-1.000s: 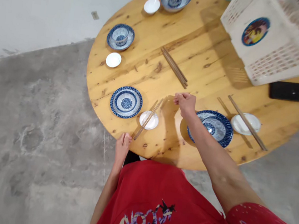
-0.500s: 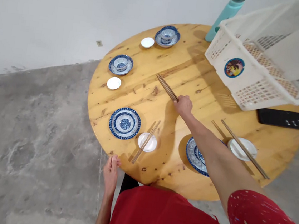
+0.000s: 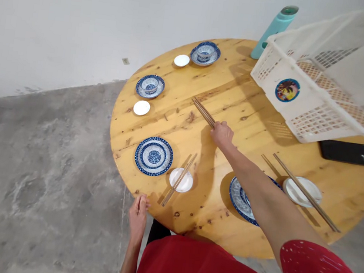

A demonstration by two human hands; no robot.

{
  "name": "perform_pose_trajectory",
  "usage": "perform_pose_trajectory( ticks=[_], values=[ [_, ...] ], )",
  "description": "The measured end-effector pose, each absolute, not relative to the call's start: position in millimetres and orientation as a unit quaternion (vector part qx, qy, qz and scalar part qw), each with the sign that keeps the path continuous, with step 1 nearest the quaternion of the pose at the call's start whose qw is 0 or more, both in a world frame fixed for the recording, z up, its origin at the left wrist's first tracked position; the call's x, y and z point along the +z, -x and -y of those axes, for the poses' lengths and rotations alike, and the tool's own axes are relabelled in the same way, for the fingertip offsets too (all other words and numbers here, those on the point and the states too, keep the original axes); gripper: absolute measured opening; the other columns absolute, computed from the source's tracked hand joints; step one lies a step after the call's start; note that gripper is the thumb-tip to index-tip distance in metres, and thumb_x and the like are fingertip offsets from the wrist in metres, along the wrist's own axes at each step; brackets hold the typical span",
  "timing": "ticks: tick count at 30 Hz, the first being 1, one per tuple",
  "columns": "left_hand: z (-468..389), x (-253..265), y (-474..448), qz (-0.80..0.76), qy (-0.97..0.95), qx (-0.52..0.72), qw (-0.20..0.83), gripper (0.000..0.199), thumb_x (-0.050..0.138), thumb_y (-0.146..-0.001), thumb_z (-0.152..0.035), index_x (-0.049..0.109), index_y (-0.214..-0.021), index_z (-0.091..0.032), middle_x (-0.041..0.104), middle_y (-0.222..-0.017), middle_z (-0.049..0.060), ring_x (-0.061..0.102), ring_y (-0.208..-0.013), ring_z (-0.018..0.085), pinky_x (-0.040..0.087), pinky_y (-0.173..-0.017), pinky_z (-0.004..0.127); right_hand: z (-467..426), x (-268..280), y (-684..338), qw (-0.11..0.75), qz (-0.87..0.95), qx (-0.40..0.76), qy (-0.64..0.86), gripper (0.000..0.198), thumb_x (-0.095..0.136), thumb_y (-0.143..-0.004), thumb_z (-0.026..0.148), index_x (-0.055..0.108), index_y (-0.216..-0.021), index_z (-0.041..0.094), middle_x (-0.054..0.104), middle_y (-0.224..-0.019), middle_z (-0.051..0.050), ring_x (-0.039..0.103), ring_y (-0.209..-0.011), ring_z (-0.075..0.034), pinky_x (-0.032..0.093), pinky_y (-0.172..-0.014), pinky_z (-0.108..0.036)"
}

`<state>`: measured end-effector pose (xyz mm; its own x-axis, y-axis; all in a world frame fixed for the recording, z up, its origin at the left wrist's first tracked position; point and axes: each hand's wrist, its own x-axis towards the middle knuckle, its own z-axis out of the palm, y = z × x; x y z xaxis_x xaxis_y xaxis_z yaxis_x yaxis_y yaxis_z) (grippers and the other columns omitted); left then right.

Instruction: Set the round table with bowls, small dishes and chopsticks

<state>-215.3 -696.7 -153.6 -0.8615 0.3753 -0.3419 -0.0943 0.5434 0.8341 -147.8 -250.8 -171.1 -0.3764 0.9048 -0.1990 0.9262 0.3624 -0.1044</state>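
Observation:
Over the middle of the round table, my right hand (image 3: 222, 134) is closed around one end of a bundle of chopsticks (image 3: 203, 112), whose other ends point to the far left. My left hand (image 3: 139, 206) is at the table's near left edge with its fingers curled together and nothing visible in them. Nearest to it are a blue-and-white plate (image 3: 154, 156) and a small white dish (image 3: 184, 184) with a pair of chopsticks (image 3: 174, 189) laid across it. My right forearm partly covers another blue-and-white plate (image 3: 238, 200).
Right of that plate, chopsticks (image 3: 317, 203) rest across a white dish (image 3: 297, 198). A white plastic basket (image 3: 305, 95), a teal bottle (image 3: 274, 31) and a black phone (image 3: 352, 153) stand or lie at the right. Plates with bowls (image 3: 150, 87) (image 3: 205, 53) and white dishes (image 3: 141, 108) line the far side.
The whole view has shifted slightly, so the table appears a little lower. Both hands keep nearly the same places, the right one still gripping the chopsticks.

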Motion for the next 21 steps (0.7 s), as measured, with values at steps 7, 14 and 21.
perform_pose_trajectory(
  ticks=[7, 14, 21],
  values=[
    [700.2, -160.1, 209.9, -0.837, -0.071, 0.476, 0.262, 0.060, 0.053, -0.088, -0.074, 0.072, -0.094, -0.017, 0.073, -0.083, 0.008, 0.069, -0.074, 0.021, 0.055, -0.072, 0.033, 250.9, -174.0, 148.9, 0.073, -0.819, -0.094, -0.561, 0.031, 0.057, -0.099, 0.024, 0.064, -0.125, 0.008, 0.058, -0.121, -0.021, 0.065, -0.107, -0.031, 0.051, -0.088, -0.037],
    [699.1, -164.6, 207.4, -0.834, -0.078, 0.483, 0.256, 0.059, 0.054, -0.087, -0.073, 0.072, -0.091, -0.017, 0.073, -0.081, 0.008, 0.068, -0.072, 0.021, 0.056, -0.072, 0.034, 261.4, -171.7, 152.4, 0.088, -0.823, -0.100, -0.552, 0.040, 0.059, -0.096, 0.021, 0.056, -0.133, 0.006, 0.058, -0.125, -0.024, 0.065, -0.110, -0.032, 0.052, -0.090, -0.037],
    [705.4, -165.9, 204.5, -0.832, -0.068, 0.485, 0.261, 0.053, 0.056, -0.087, -0.068, 0.073, -0.093, -0.018, 0.073, -0.082, 0.007, 0.070, -0.074, 0.022, 0.057, -0.075, 0.035, 264.0, -168.0, 169.7, 0.085, -0.831, -0.135, -0.533, 0.039, 0.059, -0.096, 0.018, 0.059, -0.133, 0.004, 0.057, -0.129, -0.026, 0.063, -0.117, -0.035, 0.052, -0.097, -0.041]
  ],
)
